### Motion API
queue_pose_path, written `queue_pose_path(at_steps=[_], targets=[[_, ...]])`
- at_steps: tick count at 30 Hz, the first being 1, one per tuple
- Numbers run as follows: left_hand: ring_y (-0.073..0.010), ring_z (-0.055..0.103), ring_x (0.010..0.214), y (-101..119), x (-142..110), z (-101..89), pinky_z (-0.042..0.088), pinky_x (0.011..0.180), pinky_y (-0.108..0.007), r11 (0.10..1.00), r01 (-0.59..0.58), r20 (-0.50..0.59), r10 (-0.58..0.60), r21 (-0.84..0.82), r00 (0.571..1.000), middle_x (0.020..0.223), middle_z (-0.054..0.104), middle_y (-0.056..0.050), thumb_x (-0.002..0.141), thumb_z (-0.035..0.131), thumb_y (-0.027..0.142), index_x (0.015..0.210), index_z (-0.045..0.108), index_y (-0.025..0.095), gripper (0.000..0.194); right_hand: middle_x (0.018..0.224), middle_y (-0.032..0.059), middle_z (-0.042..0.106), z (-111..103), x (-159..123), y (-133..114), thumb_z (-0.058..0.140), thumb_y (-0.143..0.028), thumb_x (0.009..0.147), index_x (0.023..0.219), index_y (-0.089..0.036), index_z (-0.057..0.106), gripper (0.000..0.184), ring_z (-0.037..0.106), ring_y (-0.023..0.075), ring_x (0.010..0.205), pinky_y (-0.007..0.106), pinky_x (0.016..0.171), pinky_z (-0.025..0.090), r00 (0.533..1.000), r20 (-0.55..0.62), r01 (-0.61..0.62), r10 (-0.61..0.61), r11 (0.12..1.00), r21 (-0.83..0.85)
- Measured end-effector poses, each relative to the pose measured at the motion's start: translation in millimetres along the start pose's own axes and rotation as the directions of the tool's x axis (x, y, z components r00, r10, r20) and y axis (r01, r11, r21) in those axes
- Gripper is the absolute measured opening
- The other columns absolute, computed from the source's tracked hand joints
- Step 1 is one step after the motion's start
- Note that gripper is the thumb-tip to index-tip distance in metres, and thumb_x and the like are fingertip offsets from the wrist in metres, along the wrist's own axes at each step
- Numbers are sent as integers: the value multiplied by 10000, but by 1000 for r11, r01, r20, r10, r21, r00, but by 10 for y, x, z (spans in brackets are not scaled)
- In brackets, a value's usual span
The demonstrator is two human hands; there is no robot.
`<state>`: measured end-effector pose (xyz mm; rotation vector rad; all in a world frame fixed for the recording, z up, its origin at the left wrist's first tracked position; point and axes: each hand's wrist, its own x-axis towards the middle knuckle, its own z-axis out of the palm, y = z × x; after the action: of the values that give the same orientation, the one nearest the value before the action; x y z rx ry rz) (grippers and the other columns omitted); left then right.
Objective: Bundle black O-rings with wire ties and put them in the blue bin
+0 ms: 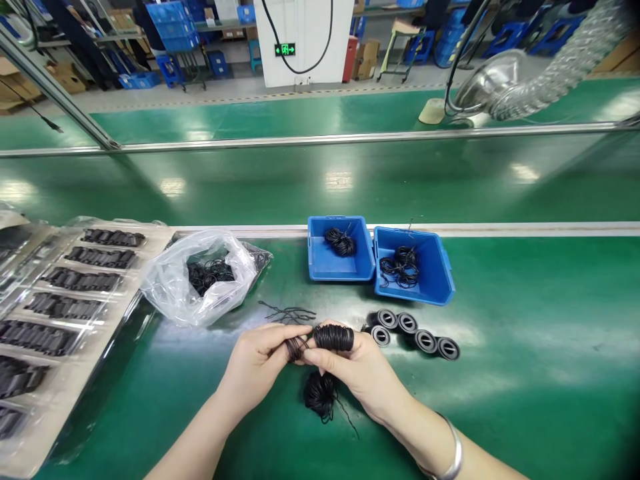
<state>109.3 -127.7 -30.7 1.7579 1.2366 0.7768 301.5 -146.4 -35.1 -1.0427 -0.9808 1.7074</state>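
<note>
Snugly looped over the fingers of the right hand (357,377): a thick bundle of thin black rubber rings (333,338), above the near part of the green table (525,400). Left hand (259,363) closed on a smaller bunch of rings (296,348). Light, soft, limp stuff, likely to tangle; safest held by the whole bunch, not single strands. Just below, a loose black heap (320,395); toward the far edge, two blue plastic bins (320,260).

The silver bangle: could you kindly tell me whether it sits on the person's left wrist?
No, the silver bangle sits on the right wrist, behind the right hand.
</note>
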Motion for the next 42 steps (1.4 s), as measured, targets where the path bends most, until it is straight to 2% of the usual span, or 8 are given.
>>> queue_pose_path(at_steps=[7,11,17,20,24,28,34,42], targets=[[-194,745,813,6,6,29,587,734,-291,997,-46,-21,48,59,999,900,816,-18,847,533,98,1040,803,267,373,784,-4,605,-5,-11,11,833,-348,750,776,-207,783,151,583,174,775,287,749,473,999,-27,29,-33,990,-137],[-190,746,782,29,6,33,603,733,-298,999,-37,0,37,-1,999,856,814,-16,840,534,93,1045,800,269,379,768,4,639,-2,-8,11,833,-364,754,763,-189,767,187,581,169,751,282,711,461,1000,-20,-25,23,998,-56],[-193,768,717,56,13,-28,642,671,-317,926,165,111,-134,-340,985,841,795,-52,890,523,140,1107,763,200,329,647,-17,615,-40,31,-23,799,-374,813,740,-161,732,234,515,103,594,234,594,444,990,-13,-133,144,942,307],[-195,771,734,0,29,-86,644,701,-330,885,296,151,-258,-360,954,887,768,-62,900,561,176,1086,742,171,260,765,22,686,-58,41,-54,781,-367,836,887,-165,761,209,610,125,686,236,645,514,986,-1,-153,169,896,417],[-218,770,857,-43,33,-166,626,806,-357,871,358,224,-295,-338,929,898,767,-67,946,560,236,1022,683,165,161,969,77,734,-64,34,-72,789,-333,831,942,-157,777,208,685,170,852,252,734,563,986,-4,-148,165,897,418],[-223,762,909,-3,25,-201,614,821,-341,900,323,226,-263,-292,938,952,769,-83,973,539,285,999,688,167,192,846,48,719,-70,29,-59,781,-312,842,865,-145,768,169,661,136,741,240,700,542,988,5,-145,155,910,389],[-171,742,771,37,5,-168,589,753,-278,987,130,136,-117,-94,984,845,770,-46,959,558,233,1060,767,216,233,635,-19,619,-69,39,26,809,-348,811,747,-155,737,216,529,97,589,241,612,448,986,-81,-117,143,959,258],[-164,759,751,31,-12,-67,602,754,-270,995,46,88,-38,-87,995,816,805,-18,941,554,161,1144,754,234,294,665,1,699,-4,10,67,837,-370,758,787,-180,797,196,575,119,621,251,625,470,991,-77,-103,105,994,34]])
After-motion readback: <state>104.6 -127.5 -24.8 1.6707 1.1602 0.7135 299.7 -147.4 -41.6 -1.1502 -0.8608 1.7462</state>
